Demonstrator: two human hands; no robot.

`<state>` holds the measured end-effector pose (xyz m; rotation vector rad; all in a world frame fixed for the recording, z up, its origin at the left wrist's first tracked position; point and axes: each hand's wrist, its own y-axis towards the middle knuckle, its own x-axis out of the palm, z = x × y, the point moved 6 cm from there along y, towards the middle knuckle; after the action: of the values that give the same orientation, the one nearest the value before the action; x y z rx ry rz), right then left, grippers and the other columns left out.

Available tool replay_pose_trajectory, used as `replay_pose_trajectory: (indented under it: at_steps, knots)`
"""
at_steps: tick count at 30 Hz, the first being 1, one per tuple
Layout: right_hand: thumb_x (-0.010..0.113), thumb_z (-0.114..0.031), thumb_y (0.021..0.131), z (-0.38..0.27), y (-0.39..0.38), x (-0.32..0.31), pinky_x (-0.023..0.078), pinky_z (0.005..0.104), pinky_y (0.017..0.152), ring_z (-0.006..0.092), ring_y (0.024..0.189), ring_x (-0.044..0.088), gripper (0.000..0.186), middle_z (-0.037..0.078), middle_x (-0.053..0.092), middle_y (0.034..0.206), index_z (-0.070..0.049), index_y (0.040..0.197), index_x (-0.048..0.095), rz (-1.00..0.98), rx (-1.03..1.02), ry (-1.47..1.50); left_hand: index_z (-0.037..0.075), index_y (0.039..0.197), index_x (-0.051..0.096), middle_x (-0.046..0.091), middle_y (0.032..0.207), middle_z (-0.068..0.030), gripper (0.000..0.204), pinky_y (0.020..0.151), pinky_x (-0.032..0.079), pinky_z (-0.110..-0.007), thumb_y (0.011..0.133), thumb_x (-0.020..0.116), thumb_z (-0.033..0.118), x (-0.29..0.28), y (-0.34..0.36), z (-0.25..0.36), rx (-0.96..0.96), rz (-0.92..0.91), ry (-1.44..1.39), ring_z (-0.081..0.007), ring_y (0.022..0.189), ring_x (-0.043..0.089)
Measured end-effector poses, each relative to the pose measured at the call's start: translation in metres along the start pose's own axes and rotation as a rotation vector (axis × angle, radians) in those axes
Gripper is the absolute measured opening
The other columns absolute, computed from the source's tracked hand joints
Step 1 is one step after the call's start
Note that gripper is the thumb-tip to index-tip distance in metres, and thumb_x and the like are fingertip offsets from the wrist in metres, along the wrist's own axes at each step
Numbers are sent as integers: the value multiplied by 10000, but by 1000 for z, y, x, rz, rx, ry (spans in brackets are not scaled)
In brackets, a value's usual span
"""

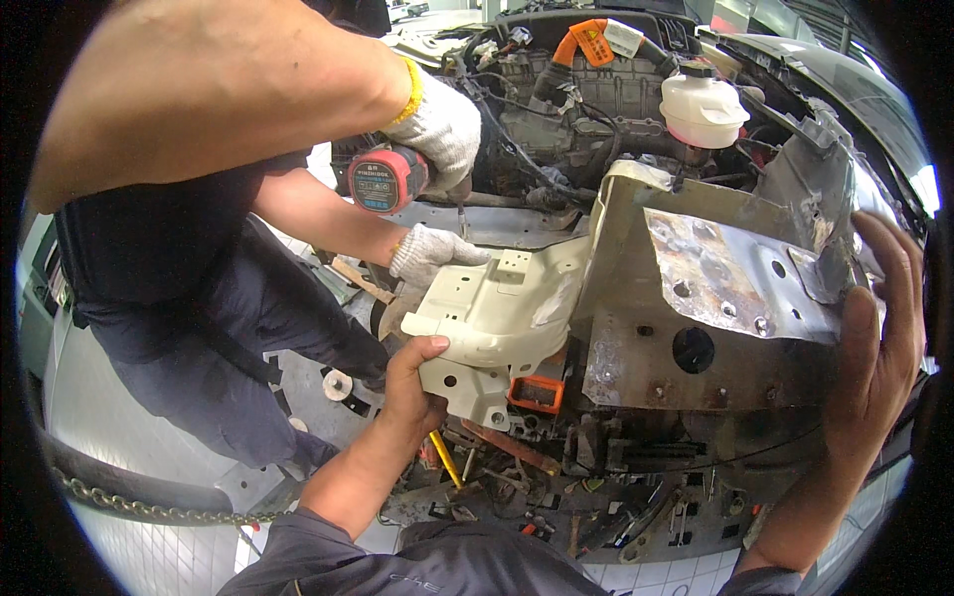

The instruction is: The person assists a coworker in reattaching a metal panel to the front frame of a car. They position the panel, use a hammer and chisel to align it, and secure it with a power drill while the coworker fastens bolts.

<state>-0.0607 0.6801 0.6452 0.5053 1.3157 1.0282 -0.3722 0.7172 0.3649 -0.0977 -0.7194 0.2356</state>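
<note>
My left hand (409, 379) is closed on the near left edge of a cream-painted metal body panel (487, 318), thumb on top. My right hand (884, 308) is at the far right, fingers stretched out and thumb apart, against the edge of a bent grey sheet-metal piece (815, 199). Between my hands, a rusty, holed metal plate (711, 268) joins the car's front structure. A co-worker's gloved hand (442, 129) holds a red and black power drill (388, 181), its bit pointing down near the cream panel. The co-worker's other gloved hand (429, 250) rests on that panel's far left corner.
Behind the panel lies the engine bay, with an orange cable (586, 42) and a white fluid reservoir (704, 104). Below are scattered tools, an orange frame-shaped piece (537, 393) and a yellow rod (445, 459). A chain (149, 509) runs at lower left; the co-worker stands left.
</note>
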Motion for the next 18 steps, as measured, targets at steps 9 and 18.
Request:
replay_pose_trajectory:
  at_steps: [9, 18]
  knots:
    - [405, -609, 893, 0, 0, -1, 322, 527, 1082, 368, 1303, 434, 659, 178, 440, 1416, -144, 1352, 492, 71, 6, -99, -57, 1266, 477, 631, 1096, -199, 637, 868, 510, -416, 748, 546, 308, 0, -1, 1, 5, -47, -5, -318, 957, 639]
    - [374, -611, 897, 0, -1, 0, 327, 522, 1077, 370, 1297, 443, 665, 184, 456, 1399, -129, 1337, 502, 33, 13, -140, -68, 1267, 472, 630, 1101, -203, 644, 876, 510, -416, 748, 547, 306, 0, -4, 4, -2, -38, -7, -317, 965, 640]
